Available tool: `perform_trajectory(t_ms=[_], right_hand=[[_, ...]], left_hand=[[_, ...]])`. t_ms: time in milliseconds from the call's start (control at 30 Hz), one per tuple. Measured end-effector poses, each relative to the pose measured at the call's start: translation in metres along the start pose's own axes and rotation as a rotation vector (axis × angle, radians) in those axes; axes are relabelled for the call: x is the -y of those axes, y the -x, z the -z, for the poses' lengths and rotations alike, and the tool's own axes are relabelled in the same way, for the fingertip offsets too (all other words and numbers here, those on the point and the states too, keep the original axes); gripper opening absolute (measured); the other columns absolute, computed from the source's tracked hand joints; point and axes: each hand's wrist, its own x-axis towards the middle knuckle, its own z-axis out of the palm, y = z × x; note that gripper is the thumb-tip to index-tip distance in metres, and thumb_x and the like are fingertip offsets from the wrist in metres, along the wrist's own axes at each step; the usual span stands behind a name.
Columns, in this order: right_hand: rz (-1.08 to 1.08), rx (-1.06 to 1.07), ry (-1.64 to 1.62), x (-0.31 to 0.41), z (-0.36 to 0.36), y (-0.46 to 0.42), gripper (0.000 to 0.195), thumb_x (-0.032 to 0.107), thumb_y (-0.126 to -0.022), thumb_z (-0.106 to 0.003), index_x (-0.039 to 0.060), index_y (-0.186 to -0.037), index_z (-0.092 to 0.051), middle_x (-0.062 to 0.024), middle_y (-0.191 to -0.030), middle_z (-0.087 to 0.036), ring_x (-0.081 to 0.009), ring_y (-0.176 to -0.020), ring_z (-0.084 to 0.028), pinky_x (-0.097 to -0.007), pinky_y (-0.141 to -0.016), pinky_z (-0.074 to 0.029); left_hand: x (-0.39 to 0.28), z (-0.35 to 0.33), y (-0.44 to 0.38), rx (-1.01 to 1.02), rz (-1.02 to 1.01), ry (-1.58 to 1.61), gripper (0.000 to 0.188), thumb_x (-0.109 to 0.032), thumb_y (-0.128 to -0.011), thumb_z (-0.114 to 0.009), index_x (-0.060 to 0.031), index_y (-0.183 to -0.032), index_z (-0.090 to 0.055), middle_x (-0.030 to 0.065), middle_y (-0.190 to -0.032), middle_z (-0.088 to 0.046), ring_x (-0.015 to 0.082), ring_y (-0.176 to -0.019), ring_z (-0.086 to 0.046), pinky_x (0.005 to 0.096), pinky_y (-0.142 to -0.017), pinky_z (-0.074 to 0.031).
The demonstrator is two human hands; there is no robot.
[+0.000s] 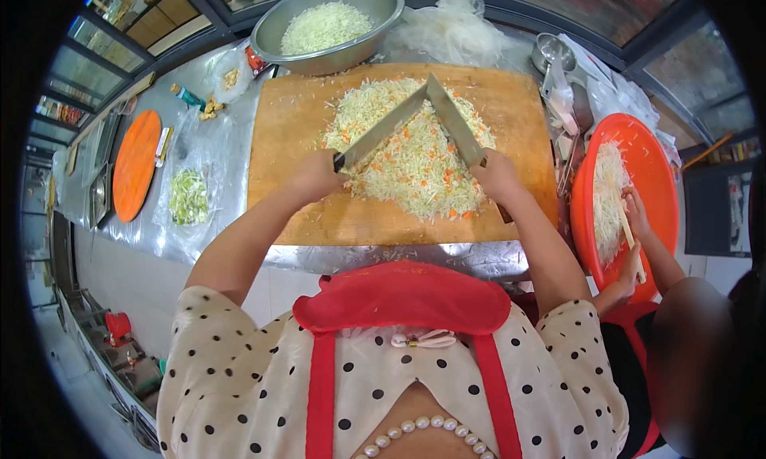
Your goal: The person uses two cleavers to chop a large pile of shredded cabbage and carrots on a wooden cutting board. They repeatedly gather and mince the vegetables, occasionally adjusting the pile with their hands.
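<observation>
My left hand (318,175) grips the black handle of one cleaver (386,127). In my right hand (497,172) is the wooden handle of a second cleaver (455,121). The two blades slant inward and their far tips meet or overlap, making a peak over a heap of chopped vegetables (413,175). Pale, cabbage-like shreds mixed with orange bits, probably carrot, make up this heap, which spreads on both sides of the blades. Beneath it lies a large wooden cutting board (287,124).
Behind the board stands a metal basin (383,25) of pale shreds beside crumpled plastic bags (455,31). On the left are chopped greens (188,197) and an orange round board (137,166). At right, a co-worker's hands (634,231) hold a wooden stick over a red basin (655,178) of shreds.
</observation>
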Motion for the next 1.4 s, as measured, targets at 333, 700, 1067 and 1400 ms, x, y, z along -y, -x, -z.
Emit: perform_trajectory(t_ms=[333,700,1067,1400], right_hand=[[-0.075,-0.05,-0.083,0.035,0.0,0.001,0.029,0.019,-0.08,-0.06,-0.0013,-0.1,-0.061,-0.0251,-0.089,-0.065,-0.0397,-0.085,-0.064,-0.0451,-0.075,-0.049],[-0.239,-0.185,-0.17,0.027,-0.009,0.043,0.026,0.018,-0.081,-0.061,-0.0015,-0.097,-0.062,-0.0234,-0.085,-0.065,-0.0387,-0.079,-0.064,-0.0451,-0.071,-0.05],[-0.266,-0.353,0.199,-0.027,-0.043,0.044,0.036,0.023,-0.08,-0.062,-0.0024,-0.105,-0.062,-0.0269,-0.088,-0.066,-0.0411,-0.084,-0.065,-0.0445,-0.077,-0.052],[-0.353,-0.228,-0.704,0.057,-0.025,0.027,0.026,0.016,-0.082,-0.063,-0.0016,-0.099,-0.059,-0.0095,-0.07,-0.061,-0.0154,-0.05,-0.055,-0.0316,-0.049,-0.046]], left_hand=[[0.008,0.033,0.006,-0.041,0.01,0.011,0.025,-0.023,-0.081,-0.068,0.0008,-0.081,-0.058,0.0132,-0.061,-0.059,0.0261,-0.05,-0.059,0.0402,-0.049,-0.047],[0.062,0.069,-0.05,-0.151,-0.115,-0.273,0.027,-0.023,-0.079,-0.068,-0.0014,-0.095,-0.063,0.0214,-0.09,-0.067,0.0382,-0.081,-0.065,0.0468,-0.072,-0.051],[0.045,0.031,-0.131,-0.016,-0.167,-0.391,0.017,-0.016,-0.085,-0.059,-0.0008,-0.091,-0.063,0.018,-0.076,-0.066,0.0307,-0.07,-0.067,0.0433,-0.059,-0.051],[0.004,0.044,-0.065,0.269,-0.174,0.401,0.021,-0.016,-0.081,-0.071,-0.0013,-0.088,-0.058,0.0055,-0.058,-0.052,0.0141,-0.041,-0.045,0.0334,-0.038,-0.036]])
